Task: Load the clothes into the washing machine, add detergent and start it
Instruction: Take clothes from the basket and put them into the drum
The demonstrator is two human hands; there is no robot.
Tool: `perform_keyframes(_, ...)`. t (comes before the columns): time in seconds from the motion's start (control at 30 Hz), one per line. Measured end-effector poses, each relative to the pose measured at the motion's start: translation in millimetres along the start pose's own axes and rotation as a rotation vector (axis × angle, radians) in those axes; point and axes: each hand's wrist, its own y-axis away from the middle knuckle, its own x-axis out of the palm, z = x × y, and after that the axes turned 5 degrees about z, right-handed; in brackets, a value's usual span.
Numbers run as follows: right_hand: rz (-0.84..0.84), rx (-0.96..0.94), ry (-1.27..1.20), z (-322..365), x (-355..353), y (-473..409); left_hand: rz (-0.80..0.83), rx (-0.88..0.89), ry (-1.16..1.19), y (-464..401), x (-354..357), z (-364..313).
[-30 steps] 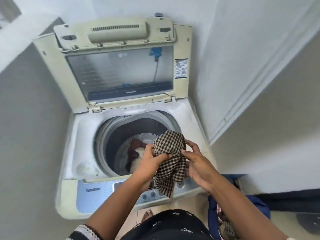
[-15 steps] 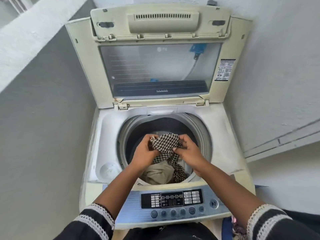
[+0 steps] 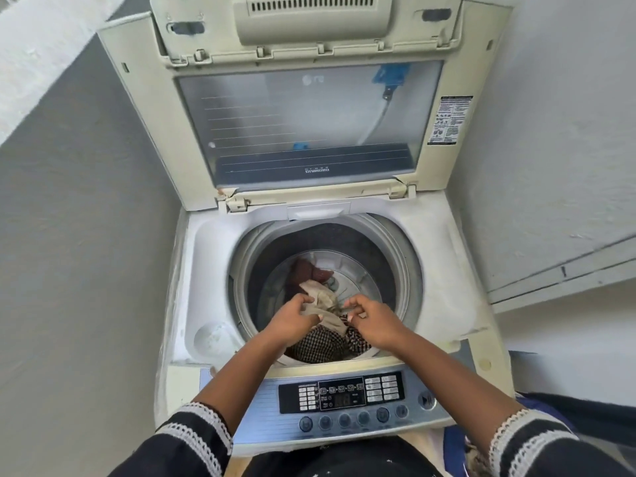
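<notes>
Head view: a beige cloth [image 3: 325, 304] is pinched by the left hand [image 3: 292, 320] and right hand [image 3: 373, 323] above the round drum [image 3: 406, 270], over checked fabric [image 3: 320, 346]; the glass lid [image 3: 296, 122] is raised beyond.

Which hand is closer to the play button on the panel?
Right. The right hand is over the drum's front edge, above-left of the play button; the left hand is farther left.
</notes>
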Motion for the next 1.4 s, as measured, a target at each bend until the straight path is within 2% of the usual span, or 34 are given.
perform_keyframes(0.17,-0.168,-0.122,-0.06,-6,-34,43,0.049,0.111,0.076,16,29,-38)
perform_keyframes(0.37,-0.446,-0.204,-0.253,-49,-58,118,0.277,0.334,0.19,45,106,-96)
perform_keyframes(0.47,-0.62,-0.221,-0.312,-89,-61,157,0.362,0.382,0.146,58,150,-116)
perform_keyframes(0.6,-0.786,-0.145,-0.387,-162,-62,209,0.429,0.416,0.029,74,218,-132)
perform_keyframes(0.77,-0.824,0.05,-0.406,-268,-58,252,0.484,0.423,-0.129,78,301,-136)
perform_keyframes(0.87,-0.742,0.204,-0.423,-327,-54,263,0.516,0.351,-0.212,70,347,-132)
perform_keyframes(1.1,-0.372,0.455,-0.479,-464,-27,256,0.609,0.262,-0.438,21,460,-97)
perform_keyframes(1.17,-0.286,0.484,-0.383,-495,-17,242,0.636,0.235,-0.515,4,486,-82)
perform_keyframes(1.33,0.027,0.493,0.059,-567,10,193,0.696,0.14,-0.641,-44,540,-35)
perform_keyframes(1.4,0.092,0.494,0.174,-591,20,171,0.702,0.131,-0.7,-60,555,-18)
